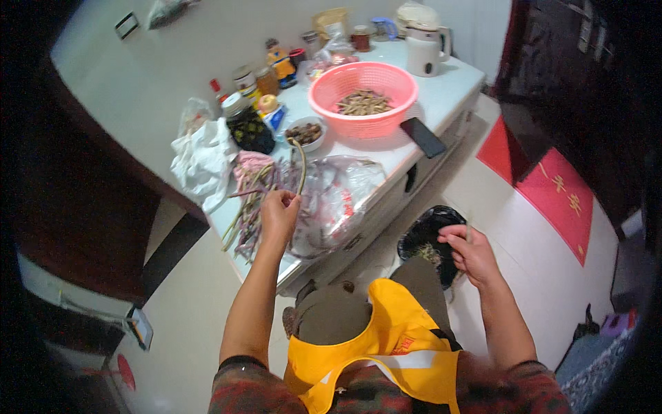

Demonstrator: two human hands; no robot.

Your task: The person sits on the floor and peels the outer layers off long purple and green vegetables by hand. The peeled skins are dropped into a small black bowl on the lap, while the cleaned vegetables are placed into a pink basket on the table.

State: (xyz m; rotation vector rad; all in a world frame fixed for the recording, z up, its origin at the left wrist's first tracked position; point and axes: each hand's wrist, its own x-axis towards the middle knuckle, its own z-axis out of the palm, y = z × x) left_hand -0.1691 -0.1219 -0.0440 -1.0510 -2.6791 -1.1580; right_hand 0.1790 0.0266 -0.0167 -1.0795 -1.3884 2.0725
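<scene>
A long green bean (pixel 302 168) stands up from the pinched fingers of my left hand (pixel 279 215), above the table's front left part. Just beside that hand lies a loose heap of purple and green long beans (pixel 248 207), partly on a clear plastic bag (pixel 336 207). Out to the right, my right hand (pixel 471 254) holds a thin, pale strand (pixel 469 230), blurred, perhaps a bean string. Below it on the floor is a bin lined with a black bag (pixel 421 222), with stringy scraps (pixel 428 254) inside. A pink plastic basket (pixel 362 127) holds short bean pieces (pixel 364 102).
A black phone (pixel 423 137) lies at the table's edge. Near the basket are a white bowl (pixel 313 145) of brown bits and a dark jar (pixel 248 127). Several jars and a white electric appliance (pixel 424 52) line the back. A red mat (pixel 558 202) covers floor at right.
</scene>
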